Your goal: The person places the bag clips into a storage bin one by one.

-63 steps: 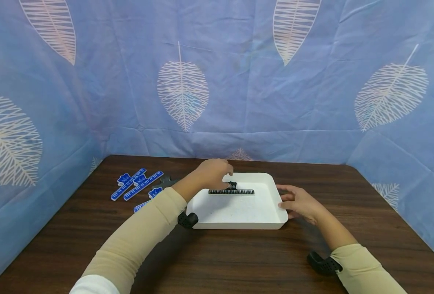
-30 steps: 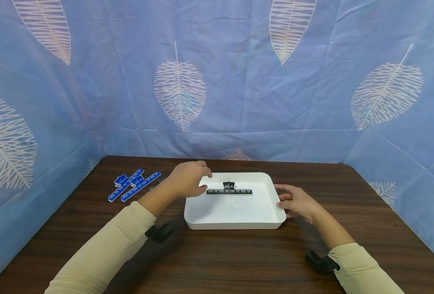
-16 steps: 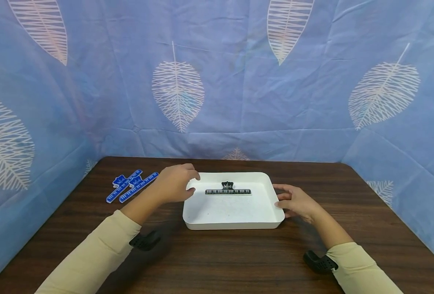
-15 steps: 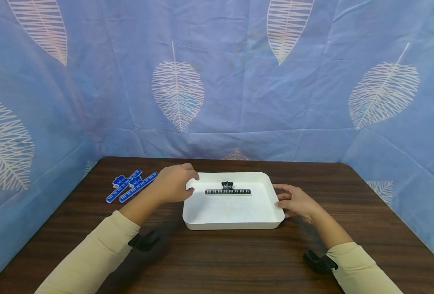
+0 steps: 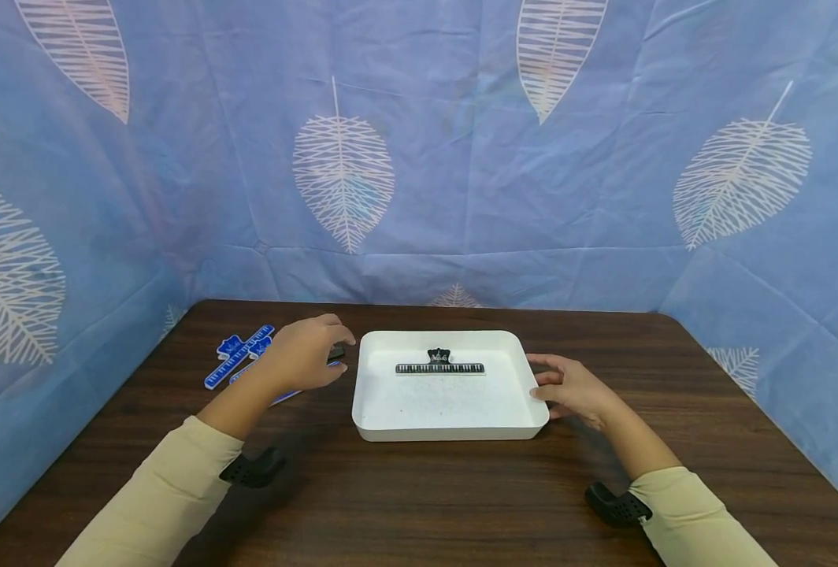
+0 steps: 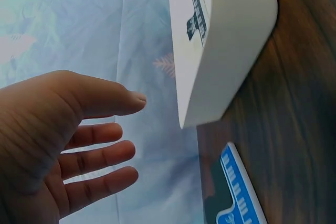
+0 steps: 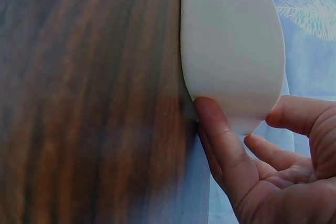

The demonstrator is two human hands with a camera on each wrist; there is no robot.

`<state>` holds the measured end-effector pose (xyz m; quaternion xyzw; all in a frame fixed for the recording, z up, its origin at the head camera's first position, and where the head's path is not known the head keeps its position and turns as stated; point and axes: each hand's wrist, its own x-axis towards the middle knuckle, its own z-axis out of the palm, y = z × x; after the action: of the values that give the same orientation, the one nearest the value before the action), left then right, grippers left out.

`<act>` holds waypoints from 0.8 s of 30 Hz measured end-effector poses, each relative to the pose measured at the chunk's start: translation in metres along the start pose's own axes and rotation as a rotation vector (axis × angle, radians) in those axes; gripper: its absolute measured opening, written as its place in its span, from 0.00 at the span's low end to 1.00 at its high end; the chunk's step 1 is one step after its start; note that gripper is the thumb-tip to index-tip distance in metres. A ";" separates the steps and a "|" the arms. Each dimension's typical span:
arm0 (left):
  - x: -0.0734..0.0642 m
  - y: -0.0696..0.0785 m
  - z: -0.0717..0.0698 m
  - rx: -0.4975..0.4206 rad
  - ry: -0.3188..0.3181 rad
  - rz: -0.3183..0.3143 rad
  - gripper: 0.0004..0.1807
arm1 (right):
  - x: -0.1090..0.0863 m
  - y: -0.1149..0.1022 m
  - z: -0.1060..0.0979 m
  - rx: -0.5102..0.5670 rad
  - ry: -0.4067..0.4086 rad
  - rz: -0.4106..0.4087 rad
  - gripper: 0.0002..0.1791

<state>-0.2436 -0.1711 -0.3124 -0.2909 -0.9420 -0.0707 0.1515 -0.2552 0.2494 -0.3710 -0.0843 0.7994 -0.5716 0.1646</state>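
Hovering near the tray's 9 o'clock end, the bare left hand point(image 5: 309, 353) has its thumb and fingers well apart and holds nothing. The bare right hand point(image 5: 580, 394) rests its spread fingertips against the 3 o'clock wall of the white, shallow, round-cornered rectangular tray point(image 5: 454, 405), thumb at the rim.

Beneath the left hand lies a blue-and-white piano-key strip point(image 6: 239, 182), partly hidden in the head view, with a dark flat piece point(image 5: 336, 352) just beside it. At the left hand's 9 o'clock lie a blue keyboard clip with a crown-shaped tab point(image 5: 238, 357) and, just beside it, a similar blue clip point(image 5: 260, 346) partly covered by the hand. Inside the tray, toward 12 o'clock, a black-and-white keyboard clip point(image 5: 440, 367) lies flat, its black tab pointing to 12.

Beige sleeves point(image 5: 153, 496) cover both forearms; black wrist pieces point(image 5: 617, 505) sit below. Everything rests on a dark wood-grain table point(image 5: 419, 504), with blue leaf-print cloth point(image 5: 433, 205) beyond, from 9 through 3 o'clock.
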 end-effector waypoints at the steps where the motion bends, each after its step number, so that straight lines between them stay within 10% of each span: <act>1: -0.002 -0.002 0.000 -0.001 -0.004 -0.005 0.18 | 0.000 0.000 0.000 0.003 0.003 0.003 0.41; 24: -0.019 -0.051 0.023 -0.036 -0.088 -0.148 0.18 | 0.000 0.001 -0.002 -0.024 0.005 -0.003 0.41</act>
<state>-0.2628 -0.2180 -0.3423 -0.2260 -0.9653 -0.0859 0.0990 -0.2561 0.2510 -0.3715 -0.0861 0.8066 -0.5624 0.1605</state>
